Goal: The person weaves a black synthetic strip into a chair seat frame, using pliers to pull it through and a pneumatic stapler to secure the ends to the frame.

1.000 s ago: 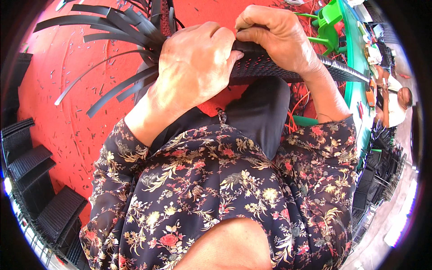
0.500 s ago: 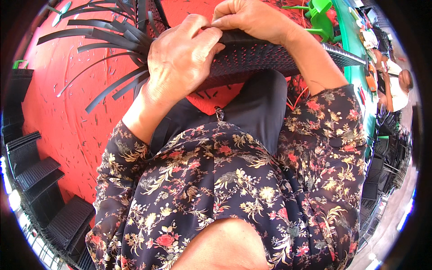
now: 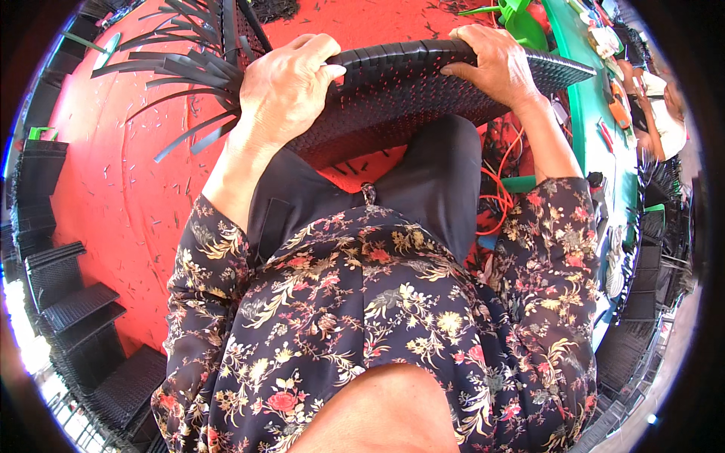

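Observation:
A black woven panel stands over my knees, its wrapped top edge running left to right. My left hand is closed over the left part of that edge, thumb on the near face. Farther right, my right hand grips the same edge, fingers over the top and thumb toward me. Loose flat black strips fan out to the left of my left hand from another upright woven part. The far face of the panel is hidden.
Red floor covering is scattered with black strip scraps. Black woven pieces line the left side. At right are a green table with clutter, green plastic parts, an orange cord, and another person.
My hands were close together, fingers working at the panel's top edge. Now they are apart: the right has moved right along the edge, and both grip it.

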A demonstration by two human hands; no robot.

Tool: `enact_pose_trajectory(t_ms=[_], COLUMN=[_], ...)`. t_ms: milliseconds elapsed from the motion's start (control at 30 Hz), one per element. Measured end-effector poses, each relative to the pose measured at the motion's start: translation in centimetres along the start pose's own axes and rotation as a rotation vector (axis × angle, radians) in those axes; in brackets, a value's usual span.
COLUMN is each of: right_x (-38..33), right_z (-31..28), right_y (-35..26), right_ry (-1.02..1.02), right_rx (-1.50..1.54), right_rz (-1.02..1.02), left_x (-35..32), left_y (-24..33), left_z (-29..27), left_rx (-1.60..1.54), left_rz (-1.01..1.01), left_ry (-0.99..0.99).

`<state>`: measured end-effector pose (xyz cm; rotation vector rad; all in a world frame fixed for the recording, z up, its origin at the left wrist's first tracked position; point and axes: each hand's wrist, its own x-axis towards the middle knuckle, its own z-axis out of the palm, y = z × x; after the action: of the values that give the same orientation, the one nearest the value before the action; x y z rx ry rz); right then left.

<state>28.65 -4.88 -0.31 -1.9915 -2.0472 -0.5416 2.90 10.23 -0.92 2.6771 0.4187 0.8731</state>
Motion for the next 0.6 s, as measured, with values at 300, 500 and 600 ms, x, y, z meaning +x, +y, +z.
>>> enact_pose_trajectory(t_ms=[300, 500, 600], right_x=[1.7, 2.4, -3.5], right_z=[-0.9, 1.4, -4.0], right_y=[2.1, 3.0, 3.2], right_ry=[-0.013, 0.303, 0.201], right_rx=[0.097, -0.095, -0.12], right_rz=[0.027, 0.076, 0.44], left_x=[2.4, 3.8, 2.0], left_y=[-1.9, -2.9, -2.4], left_z=[1.7, -1.2, -1.6], left_rx=[-0.111, -0.113, -0.077], left_rz=[0.131, -0.116, -0.021], left_ry=[0.053, -0.021, 0.059])
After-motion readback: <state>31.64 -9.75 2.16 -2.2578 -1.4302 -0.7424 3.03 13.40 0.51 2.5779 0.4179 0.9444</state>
